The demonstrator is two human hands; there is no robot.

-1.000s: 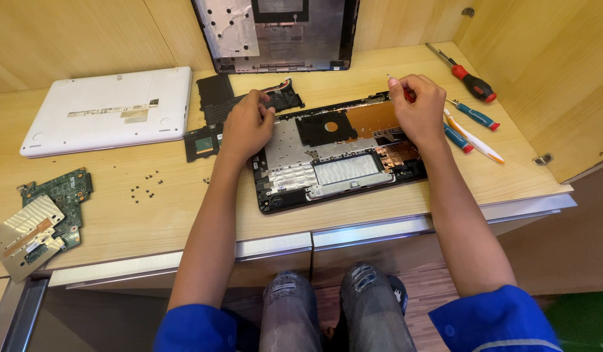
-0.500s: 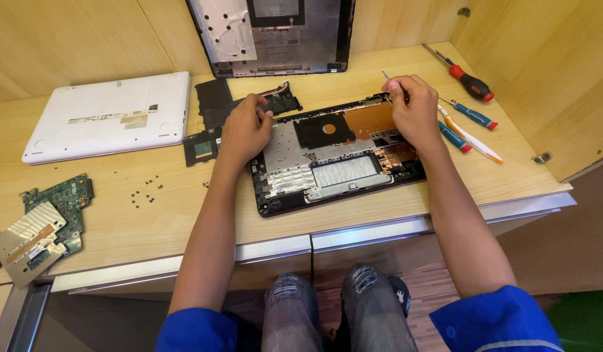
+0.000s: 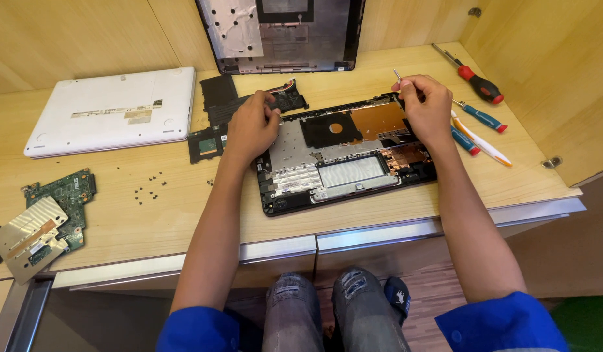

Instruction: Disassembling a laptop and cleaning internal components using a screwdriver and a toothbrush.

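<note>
An opened black laptop base [image 3: 344, 163] lies on the wooden desk [image 3: 151, 215], showing a silver plate, copper foil and a touchpad underside. My left hand [image 3: 249, 127] rests curled on the base's far left corner, touching a black part there. My right hand [image 3: 425, 104] sits at the far right corner, fingers closed on a thin metal tool [image 3: 398, 75] whose tip sticks up past my fingers.
A white closed laptop [image 3: 112, 111] lies at left. A black laptop cover [image 3: 282, 32] leans at the back. A green circuit board with heatsink [image 3: 44, 218] and loose small screws [image 3: 148, 189] sit left. Screwdrivers [image 3: 474, 78] and a pen [image 3: 484, 140] lie right.
My right hand has shifted slightly along the far right corner of the base with the thin tool. My left hand stays on the left corner.
</note>
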